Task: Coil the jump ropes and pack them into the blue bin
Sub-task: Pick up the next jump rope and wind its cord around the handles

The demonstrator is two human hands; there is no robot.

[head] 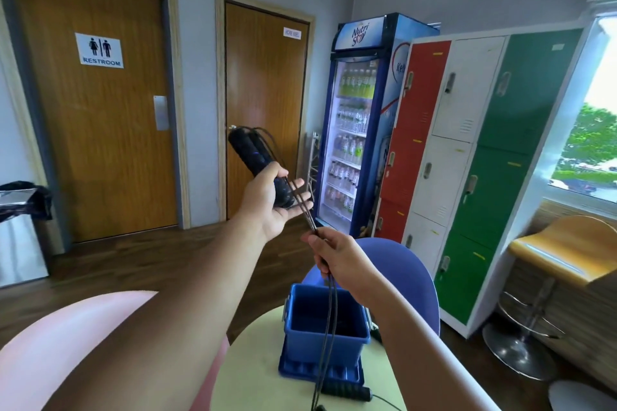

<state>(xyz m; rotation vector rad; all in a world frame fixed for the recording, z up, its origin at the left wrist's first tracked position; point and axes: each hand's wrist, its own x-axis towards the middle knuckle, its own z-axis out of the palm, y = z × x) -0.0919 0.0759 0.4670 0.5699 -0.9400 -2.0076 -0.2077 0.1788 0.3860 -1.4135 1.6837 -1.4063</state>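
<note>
1. The left hand (267, 200) is raised at the centre of the frame, palm up, thumb and fingers loosely wrapped around a pair of black jump rope handles (248, 153) held side by side, their free ends pointing toward the upper left.
2. Thin dark cords (302, 205) run from the handles down across the left palm to the right hand (337, 260), just below and right of centre.
3. The right hand is closed in a pinch around the bundled cords, which are drawn taut between the two hands.
4. Below the right hand the cords hang in a loose strand (329, 320) that passes in front of the blue bin (325, 319) toward the bottom edge of the frame.
5. The blue bin sits open in the lower centre, resting on its blue lid (320, 369) on a pale yellow round table (253, 370); its inside looks dark and I cannot tell what it holds.
6. Another black handle (347, 392) lies on the table just in front of the lid, near the bottom edge.
7. A purple chair back (400, 274) stands behind the bin; a drinks fridge (364, 123) and coloured lockers (484, 160) fill the right side.
</note>
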